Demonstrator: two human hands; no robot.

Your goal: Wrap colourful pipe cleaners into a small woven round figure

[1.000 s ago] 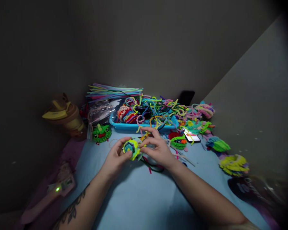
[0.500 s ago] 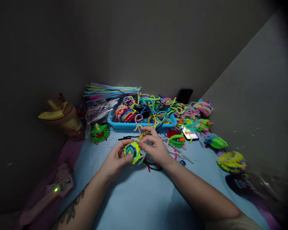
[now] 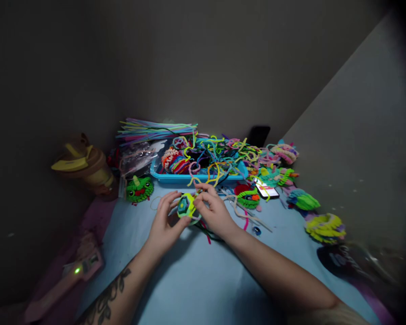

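Left hand (image 3: 165, 224) grasps yellow-and-teal fuzzy piece (image 3: 186, 206); right hand (image 3: 215, 214) at its edge, grip unclear | piece above worktop (image 3: 196, 282) | probably light, soft, crushable — best held by the rim

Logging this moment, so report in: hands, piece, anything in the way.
Left hand holding piece; right hand fingering its edge. Piece yellow-rimmed, teal-centred. Nothing seen blocking; tray beyond, pink stem near right wrist.
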